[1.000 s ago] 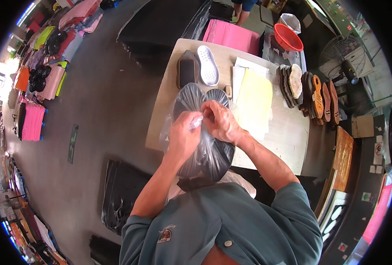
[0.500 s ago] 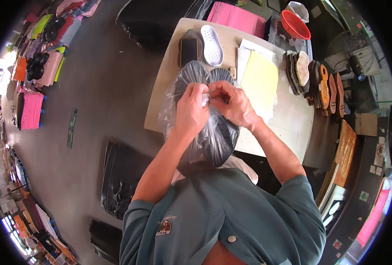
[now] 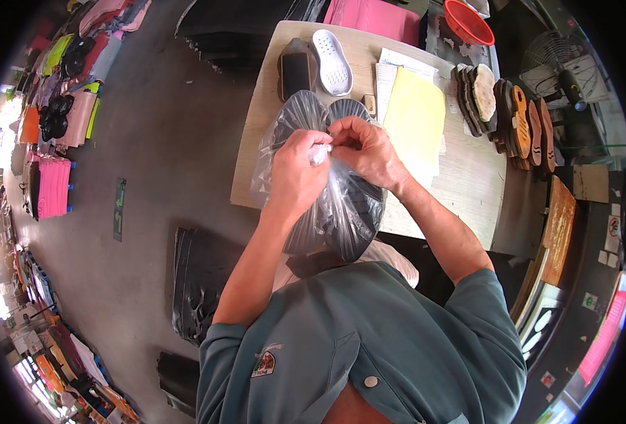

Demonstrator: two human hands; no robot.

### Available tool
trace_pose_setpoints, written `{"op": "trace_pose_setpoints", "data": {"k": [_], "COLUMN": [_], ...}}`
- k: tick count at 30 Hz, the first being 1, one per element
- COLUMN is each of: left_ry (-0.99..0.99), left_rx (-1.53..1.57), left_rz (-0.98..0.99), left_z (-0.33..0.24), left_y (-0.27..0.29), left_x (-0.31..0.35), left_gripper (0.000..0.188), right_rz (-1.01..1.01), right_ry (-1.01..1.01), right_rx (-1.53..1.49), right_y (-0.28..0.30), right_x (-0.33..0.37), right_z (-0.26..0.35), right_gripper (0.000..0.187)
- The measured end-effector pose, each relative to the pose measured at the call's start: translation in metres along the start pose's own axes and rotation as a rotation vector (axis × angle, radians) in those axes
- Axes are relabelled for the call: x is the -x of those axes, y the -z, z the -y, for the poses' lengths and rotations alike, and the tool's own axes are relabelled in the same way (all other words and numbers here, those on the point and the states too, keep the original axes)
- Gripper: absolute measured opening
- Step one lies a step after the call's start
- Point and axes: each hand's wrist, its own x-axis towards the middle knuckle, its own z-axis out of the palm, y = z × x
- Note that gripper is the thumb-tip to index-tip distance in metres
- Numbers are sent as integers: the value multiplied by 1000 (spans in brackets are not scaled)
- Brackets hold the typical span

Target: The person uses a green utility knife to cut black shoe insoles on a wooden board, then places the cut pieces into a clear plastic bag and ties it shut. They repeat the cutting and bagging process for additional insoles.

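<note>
A clear plastic bag (image 3: pixel 341 205) holding a pair of dark shoe soles hangs in front of my chest, over the near edge of a wooden table (image 3: pixel 468 191). My left hand (image 3: pixel 295 173) and my right hand (image 3: pixel 366 152) meet at the bag's upper part, both pinching a small white piece against the plastic between the fingertips. The lower ends of the soles rest near my lap.
On the table lie a black sole and a white sole (image 3: pixel 330 53), a yellow sheet on white papers (image 3: pixel 415 120), a row of upright soles (image 3: pixel 510 116) and a red basin (image 3: pixel 468 21). Black sheets (image 3: pixel 200 275) lie on the floor at left; coloured stacks (image 3: pixel 51 187) line the far left.
The bag and both hands have stayed close together; my fingers have shifted along the top of the bag, and the view has tilted slightly.
</note>
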Motion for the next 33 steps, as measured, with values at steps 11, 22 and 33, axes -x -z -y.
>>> {"op": "trace_pose_setpoints", "data": {"k": [11, 22, 33], "left_ry": [-201, -351, -217], "left_rx": [-260, -207, -84], "left_rz": [-48, -167, -69], "left_z": [9, 11, 9], "left_y": [-14, -14, -5], "left_x": [-3, 5, 6], "left_gripper": [32, 34, 29], "right_rz": [139, 237, 110], "right_ry": [-46, -180, -366], "right_rx": [92, -204, -395], "right_y": [17, 19, 11], "right_x": [1, -23, -25], "right_z": [23, 21, 18], "right_gripper": [37, 46, 31]}}
